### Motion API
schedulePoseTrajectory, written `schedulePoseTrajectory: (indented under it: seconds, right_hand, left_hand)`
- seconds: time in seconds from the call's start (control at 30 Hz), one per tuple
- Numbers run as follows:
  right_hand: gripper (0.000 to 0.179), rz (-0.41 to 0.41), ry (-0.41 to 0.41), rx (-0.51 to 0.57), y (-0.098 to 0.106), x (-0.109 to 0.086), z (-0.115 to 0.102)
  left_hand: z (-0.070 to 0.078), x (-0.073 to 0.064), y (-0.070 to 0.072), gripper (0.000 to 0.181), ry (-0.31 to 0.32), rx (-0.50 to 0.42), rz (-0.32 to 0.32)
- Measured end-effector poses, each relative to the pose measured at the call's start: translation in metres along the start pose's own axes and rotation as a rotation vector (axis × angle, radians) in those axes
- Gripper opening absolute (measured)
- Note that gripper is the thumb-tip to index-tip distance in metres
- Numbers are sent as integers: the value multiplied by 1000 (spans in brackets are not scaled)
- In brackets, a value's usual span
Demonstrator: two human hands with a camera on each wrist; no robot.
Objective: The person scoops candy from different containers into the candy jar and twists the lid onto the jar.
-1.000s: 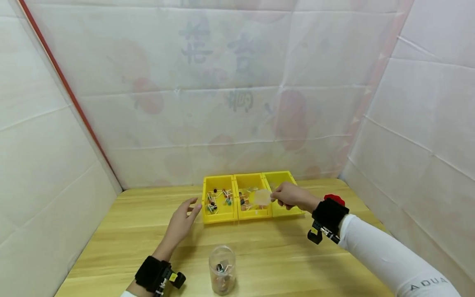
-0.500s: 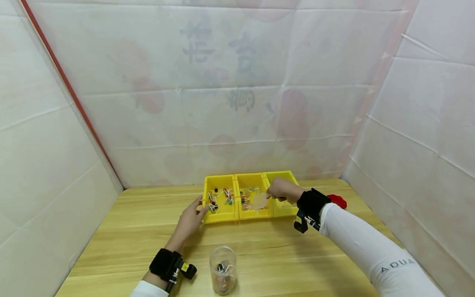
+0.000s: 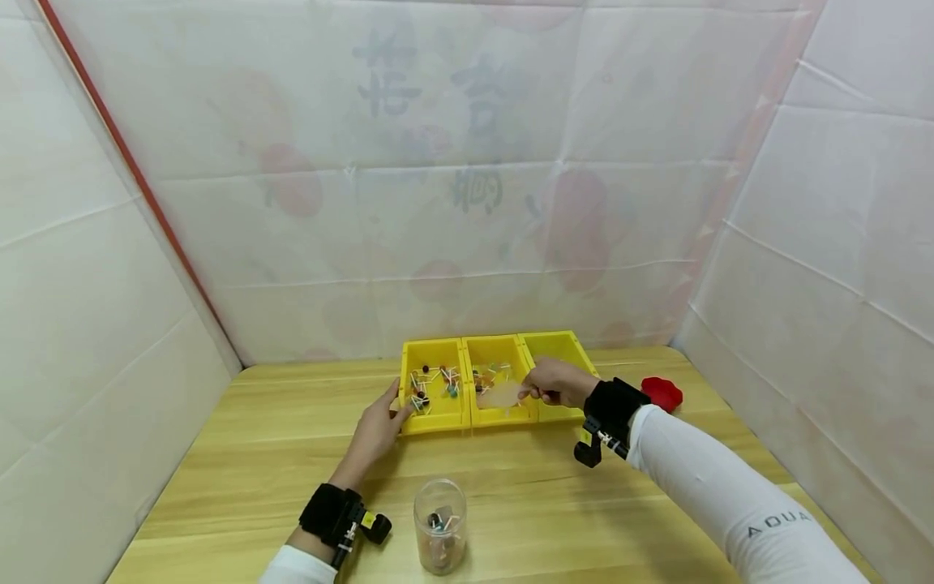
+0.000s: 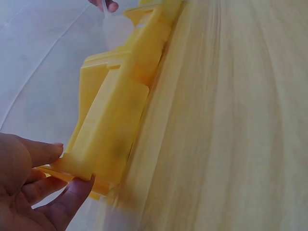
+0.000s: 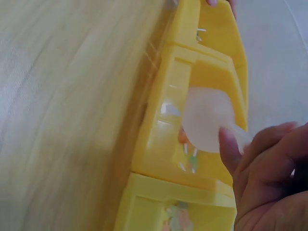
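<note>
Three yellow bins stand joined in a row on the wooden table. My left hand (image 3: 375, 426) grips the outer side edge of the left bin (image 3: 447, 421), thumb and fingers on either side of its rim (image 4: 72, 166). Small sticks with coloured ball heads, like tiny lollipops, lie in that bin and in the middle bin (image 3: 503, 417). My right hand (image 3: 556, 381) pinches the handle of a translucent white scoop (image 5: 207, 118). Its bowl is lowered into the middle bin, over the ball-headed sticks. Whether the scoop carries anything is unclear.
Pale small pieces (image 5: 178, 219) lie in the right bin (image 3: 560, 349). A clear plastic jar (image 3: 440, 527) with some ball-headed sticks inside stands at the front of the table (image 3: 241, 487). A red scalloped object (image 3: 661, 394) lies right of the bins. Fabric walls enclose the back and sides.
My left hand has moved right and forward and taken hold of the left bin's edge. My right hand has shifted left, lowering the scoop into the middle bin.
</note>
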State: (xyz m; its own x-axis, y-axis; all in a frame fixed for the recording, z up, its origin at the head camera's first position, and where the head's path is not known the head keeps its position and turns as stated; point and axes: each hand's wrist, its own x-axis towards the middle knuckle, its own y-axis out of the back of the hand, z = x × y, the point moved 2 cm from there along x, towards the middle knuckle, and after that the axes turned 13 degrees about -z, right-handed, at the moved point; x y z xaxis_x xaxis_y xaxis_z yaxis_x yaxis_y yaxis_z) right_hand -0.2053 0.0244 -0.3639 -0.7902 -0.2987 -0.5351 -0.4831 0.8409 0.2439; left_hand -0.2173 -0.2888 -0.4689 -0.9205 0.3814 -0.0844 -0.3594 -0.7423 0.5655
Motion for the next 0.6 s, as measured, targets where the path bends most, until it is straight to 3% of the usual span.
schedulePoseTrajectory:
  seconds: [0.17,0.4,0.6]
  right_hand:
    - [48,50,7,54,-3,2,7]
    - [30,96,-6,70,-12,12,13]
    - [26,110,26,50,-22,14,13]
  left_hand:
    - [0,0,-1,66,-4,19,-3]
    - [-1,0,-2,67,-9,22,0]
    - [-1,-3,-1,67,-3,34,9]
